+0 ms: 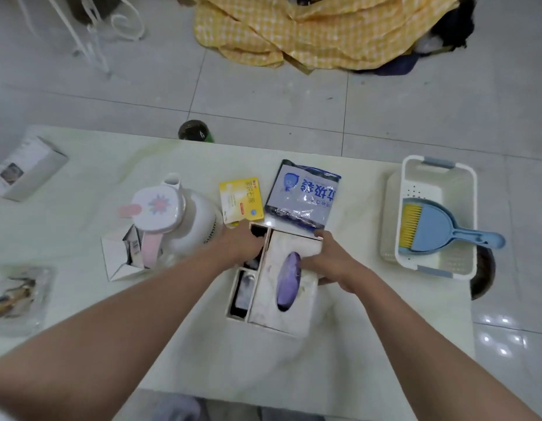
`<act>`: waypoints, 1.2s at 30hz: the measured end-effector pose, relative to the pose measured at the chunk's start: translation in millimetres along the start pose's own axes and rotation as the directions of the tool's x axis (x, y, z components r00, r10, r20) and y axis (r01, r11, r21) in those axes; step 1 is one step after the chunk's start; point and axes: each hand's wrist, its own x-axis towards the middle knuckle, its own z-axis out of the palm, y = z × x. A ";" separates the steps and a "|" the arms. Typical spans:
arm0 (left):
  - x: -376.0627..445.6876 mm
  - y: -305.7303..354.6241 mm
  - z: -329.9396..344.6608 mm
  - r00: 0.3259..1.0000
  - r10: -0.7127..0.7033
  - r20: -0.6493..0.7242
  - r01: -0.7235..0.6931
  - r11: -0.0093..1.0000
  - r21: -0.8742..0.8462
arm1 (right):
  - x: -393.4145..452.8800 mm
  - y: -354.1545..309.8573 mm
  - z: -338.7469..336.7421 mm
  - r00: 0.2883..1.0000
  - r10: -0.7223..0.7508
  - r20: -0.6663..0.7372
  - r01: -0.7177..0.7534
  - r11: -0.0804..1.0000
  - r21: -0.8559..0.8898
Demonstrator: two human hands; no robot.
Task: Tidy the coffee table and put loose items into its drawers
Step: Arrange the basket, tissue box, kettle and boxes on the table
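Note:
A white tissue-box organiser (289,299) with a purple oval opening and side compartments sits mid-table on the pale coffee table (111,183). My left hand (237,246) grips its far left edge, fingers over a side compartment. My right hand (335,261) holds its right side and top. Just beyond lie a yellow packet (240,200) and a blue bag pack (304,192).
A white kettle (178,220) with a pink handle stands left of the organiser beside an open white box (119,258). A white basket (435,217) holding a blue dustpan and brush sits at right. A clear tray (19,294) and a white carton (26,168) are far left.

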 end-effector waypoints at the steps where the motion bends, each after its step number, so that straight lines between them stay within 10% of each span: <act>1: -2.8 -1.2 4.3 1.000 0.019 0.012 -0.018 0.998 -0.058 | 0.0 3.8 0.3 0.999 -0.021 -0.025 0.020 1.000 -0.006; 11: 9.2 -1.9 -11.1 0.996 0.066 0.055 -0.058 0.988 -0.140 | 14.2 -22.2 -35.5 0.938 -0.183 -0.293 0.132 0.974 -0.185; 15: 4.5 16.3 12.4 0.986 0.160 0.040 -0.151 0.973 -0.175 | 31.3 -25.3 -45.0 0.960 -0.031 -0.280 -0.002 0.993 -0.116; 24: 26.1 29.2 0.1 0.961 0.249 -0.124 -0.259 0.963 -0.076 | 79.7 -56.3 -49.7 0.927 -0.296 -0.231 0.141 0.845 -0.516; 28: 41.9 23.8 -29.0 0.974 0.130 -0.183 -0.149 0.985 -0.089 | 98.5 -67.9 -33.2 0.865 -0.179 -0.468 0.054 0.962 -0.268; 32: 34.9 22.5 -15.4 0.989 0.094 0.114 -0.082 0.991 -0.109 | 108.2 -75.5 -28.0 0.901 0.023 -0.433 0.024 0.994 0.103; 36: 19.3 21.3 9.2 0.927 0.091 0.364 -0.042 0.989 -0.142 | 86.6 -80.4 -41.6 0.881 -0.072 -0.467 0.203 0.950 0.237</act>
